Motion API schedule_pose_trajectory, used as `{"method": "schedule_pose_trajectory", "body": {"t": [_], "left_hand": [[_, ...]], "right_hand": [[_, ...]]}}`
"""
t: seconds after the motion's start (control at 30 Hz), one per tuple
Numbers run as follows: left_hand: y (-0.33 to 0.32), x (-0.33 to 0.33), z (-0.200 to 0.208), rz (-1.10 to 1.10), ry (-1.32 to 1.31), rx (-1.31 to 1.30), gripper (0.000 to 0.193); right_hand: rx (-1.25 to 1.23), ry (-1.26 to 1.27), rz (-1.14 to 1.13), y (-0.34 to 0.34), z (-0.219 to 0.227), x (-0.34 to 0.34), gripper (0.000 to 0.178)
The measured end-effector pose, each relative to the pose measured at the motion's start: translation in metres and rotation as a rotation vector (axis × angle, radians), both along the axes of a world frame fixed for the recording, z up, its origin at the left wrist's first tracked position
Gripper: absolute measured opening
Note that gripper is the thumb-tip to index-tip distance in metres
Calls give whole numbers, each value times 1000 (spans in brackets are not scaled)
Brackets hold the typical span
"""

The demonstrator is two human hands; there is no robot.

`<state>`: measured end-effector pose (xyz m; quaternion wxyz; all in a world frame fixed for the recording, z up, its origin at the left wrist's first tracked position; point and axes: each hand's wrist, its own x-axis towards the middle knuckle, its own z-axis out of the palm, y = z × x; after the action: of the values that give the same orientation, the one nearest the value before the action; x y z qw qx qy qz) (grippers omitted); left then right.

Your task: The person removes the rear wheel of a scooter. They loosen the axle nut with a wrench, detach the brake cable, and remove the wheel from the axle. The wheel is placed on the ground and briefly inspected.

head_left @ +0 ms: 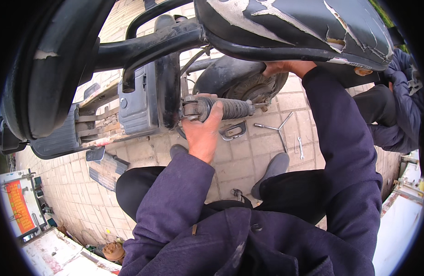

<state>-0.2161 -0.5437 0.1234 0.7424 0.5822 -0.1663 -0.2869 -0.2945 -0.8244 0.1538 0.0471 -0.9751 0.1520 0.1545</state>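
A scooter with a torn black seat stands before me. My left hand is closed around the upper end of a dirty coil-spring shock absorber, its thumb lying over the top. That shock runs from the frame bracket toward the rear wheel, under a dark mudguard. My right hand reaches in beneath the seat at the top of the wheel. Its fingertips are hidden there, so their grip does not show.
On the paving lie a three-armed socket wrench, a small spanner and an oblong metal part. A dark plastic panel lies left of my knee. Another person in a dark jacket crouches at the right.
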Motion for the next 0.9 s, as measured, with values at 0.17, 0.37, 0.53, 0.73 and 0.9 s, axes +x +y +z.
{"method": "schedule_pose_trajectory", "body": {"t": [0.17, 0.37, 0.53, 0.73, 0.9], "left_hand": [[0, -1, 1, 18, 5, -18, 26], [0, -3, 0, 63, -95, -1, 22], [-1, -3, 0, 52, -146, -45, 20], [2, -6, 3, 39, -125, -53, 21], [7, -6, 4, 15, -114, -45, 31]], "right_hand": [[85, 48, -389, -14, 28, -54, 58], [-306, -665, -139, 1, 13, -134, 82], [-188, -646, -352, 47, 12, -193, 83], [-136, -639, -747, 116, -11, -251, 84], [-209, -592, -915, 155, -36, -330, 84]]}}
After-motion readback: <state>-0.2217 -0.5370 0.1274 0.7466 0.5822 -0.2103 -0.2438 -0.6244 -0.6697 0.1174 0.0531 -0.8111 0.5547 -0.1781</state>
